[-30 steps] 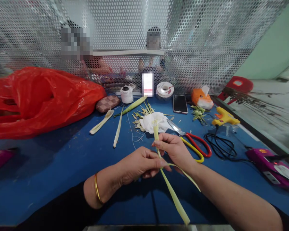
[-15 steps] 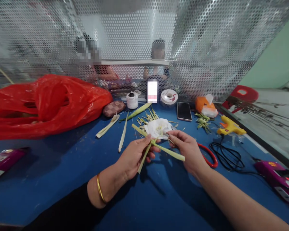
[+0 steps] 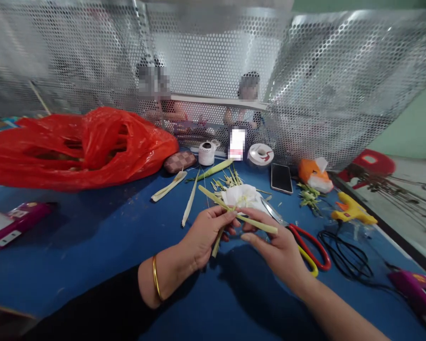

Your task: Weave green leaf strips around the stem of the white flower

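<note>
Leaf strips (image 3: 261,227) tight between closed fingers (image 3: 224,219) of left hand (image 3: 202,235) and right hand (image 3: 276,245)

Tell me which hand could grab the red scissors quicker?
Probably the right hand: the scissors lie just beside it, while the left hand sits farther off. Both hands pinch the green leaf strips.

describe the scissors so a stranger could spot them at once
On the blue table, look beside the right hand pinching leaf strips. The scissors lie there, blades pointing at the white paper. Red and yellow handle loops set them apart from the yellow glue gun and black cord beside them.
</note>
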The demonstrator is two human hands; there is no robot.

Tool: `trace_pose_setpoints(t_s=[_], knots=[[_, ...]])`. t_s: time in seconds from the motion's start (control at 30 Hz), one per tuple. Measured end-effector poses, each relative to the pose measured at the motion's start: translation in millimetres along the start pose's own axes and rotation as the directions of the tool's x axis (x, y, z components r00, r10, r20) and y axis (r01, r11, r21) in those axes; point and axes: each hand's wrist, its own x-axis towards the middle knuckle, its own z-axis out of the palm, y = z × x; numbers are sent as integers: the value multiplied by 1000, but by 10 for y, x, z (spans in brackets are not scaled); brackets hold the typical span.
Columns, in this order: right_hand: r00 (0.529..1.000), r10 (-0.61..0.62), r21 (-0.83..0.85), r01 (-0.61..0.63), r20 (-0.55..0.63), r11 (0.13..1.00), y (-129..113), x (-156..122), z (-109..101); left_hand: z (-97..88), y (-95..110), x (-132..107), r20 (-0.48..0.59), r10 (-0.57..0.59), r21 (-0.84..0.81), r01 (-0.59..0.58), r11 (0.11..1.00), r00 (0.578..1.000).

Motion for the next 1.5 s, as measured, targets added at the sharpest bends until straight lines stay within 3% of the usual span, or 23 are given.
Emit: trace_pose_setpoints(t_s=[0.1, 0.27, 0.57, 0.63, 0.73, 0.87, 0.93, 1.0, 1.07, 1.17, 1.27, 1.5], knots=[[990, -140, -17, 141, 25, 990, -12, -43, 16, 13, -37, -8, 66, -49, 29, 47, 998, 997], [934, -348, -248, 356, 76, 901, -61, -116, 43, 28, -122, -10, 84, -34, 76, 28, 997, 996], [853, -496, -477, 509, 163, 717, -141, -109, 109, 33, -181, -25, 28, 52, 111, -55, 992, 998], [867, -462, -465, 491, 184, 737, -127, -107, 109, 28, -168, -10, 17, 34, 92, -36, 995, 999], [919, -361, -351, 393, 157, 850, -85, -127, 93, 22, -99, 8, 23, -27, 45, 26, 999, 999], [965, -256, -282, 232, -51, 931, -16, -160, 67, 31, 25, -2, -20, -42, 0, 42, 999, 999], [982, -142, -225, 111, -127, 968, 0, -145, 62, 37, 54, -13, -36, -61, -5, 61, 998, 997], [995, 47, -81, -54, -93, 995, -3, -103, 63, 43, 55, -20, -28, -79, 12, 79, 997, 997], [966, 256, 131, -251, -24, 959, -17, -49, 65, 48, 41, -23, -6, -87, 44, 87, 995, 996], [880, 474, 387, -436, -4, 812, -34, 11, 61, 48, 16, -19, -5, -104, 91, 104, 990, 995], [854, 518, 453, -443, -49, 774, -30, 30, 58, 42, -10, -13, -29, -120, 111, 122, 986, 992], [888, 455, 467, -377, -63, 800, 7, 46, 51, 49, -45, -51, 63, -231, 270, 206, 941, 971]])
